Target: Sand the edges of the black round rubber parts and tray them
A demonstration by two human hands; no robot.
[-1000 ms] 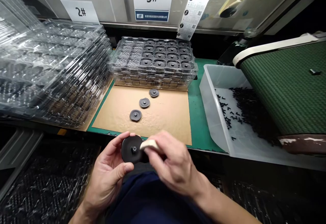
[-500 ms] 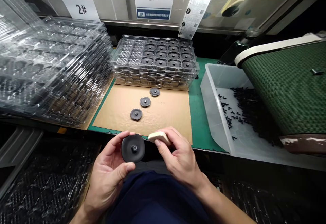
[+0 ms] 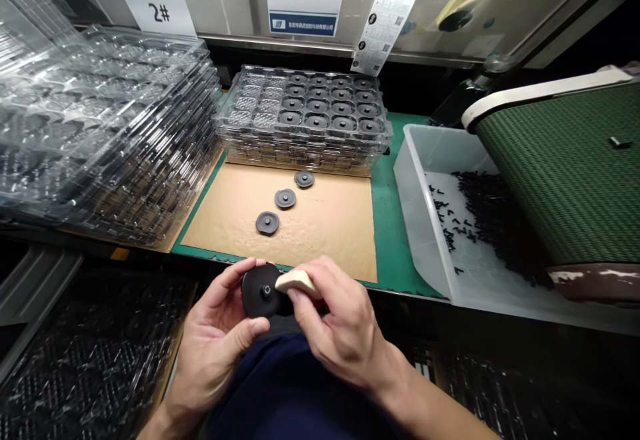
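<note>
Near the table's front edge, my left hand (image 3: 217, 333) grips a black disc (image 3: 256, 297) with a small central stud, its stud side facing up. Between the thumb and fingers of my right hand (image 3: 343, 323) is a cream-coloured pad (image 3: 299, 282), whose tip overlaps the disc's right side beside the stud. Whether the pad presses on the disc is hard to tell. Three similar discs lie in a slanting row on the brown board: a near one (image 3: 267, 223), a middle one (image 3: 285, 199) and a far one (image 3: 304, 179).
Behind the brown board (image 3: 335, 227) stands a clear tray stack (image 3: 300, 150), its top partly filled with discs. A taller tray stack (image 3: 165, 160) is at left. On the right, a translucent bin (image 3: 425, 227) holds small black pieces beside a green conveyor belt (image 3: 565, 180).
My right hand has moved left with the cream pad, which now overlaps the disc's right side. The disc in my left hand has shifted slightly to the right.
</note>
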